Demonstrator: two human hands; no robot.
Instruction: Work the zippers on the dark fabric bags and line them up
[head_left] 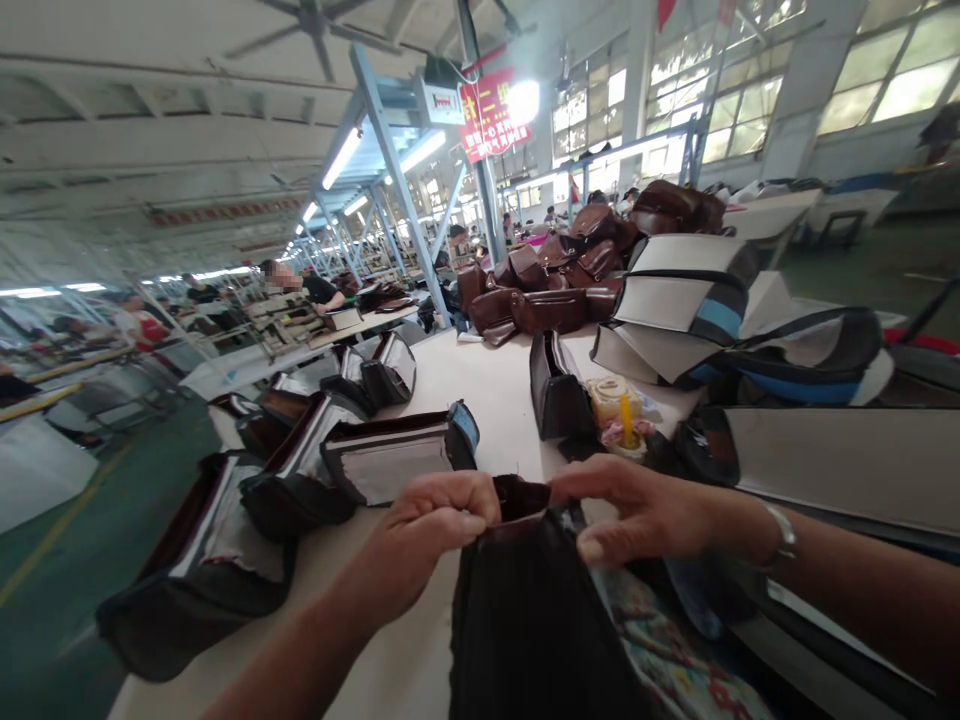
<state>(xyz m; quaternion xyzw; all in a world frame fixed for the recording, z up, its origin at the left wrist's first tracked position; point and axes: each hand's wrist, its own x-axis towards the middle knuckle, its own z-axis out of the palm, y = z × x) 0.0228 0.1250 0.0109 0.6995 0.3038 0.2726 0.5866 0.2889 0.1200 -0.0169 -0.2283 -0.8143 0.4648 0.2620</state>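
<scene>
A black and dark-brown bag piece [529,600] stands upright in front of me, its top edge held between both hands. My left hand [439,525] is closed in a fist-like pinch on the left side of that top edge. My right hand [637,505] pinches the right side of the same edge, with a metal bracelet [781,535] on its wrist. The piece's lower part hangs over a patterned cloth [667,660] near my lap.
The pale worktable [495,400] carries a row of inside-out bag shells [300,480] on the left, a stack of grey and blue panels [690,300] on the right and brown finished bags [555,280] at the back. Small glue pots [619,410] stand mid-table. A seated person [300,285] works far left.
</scene>
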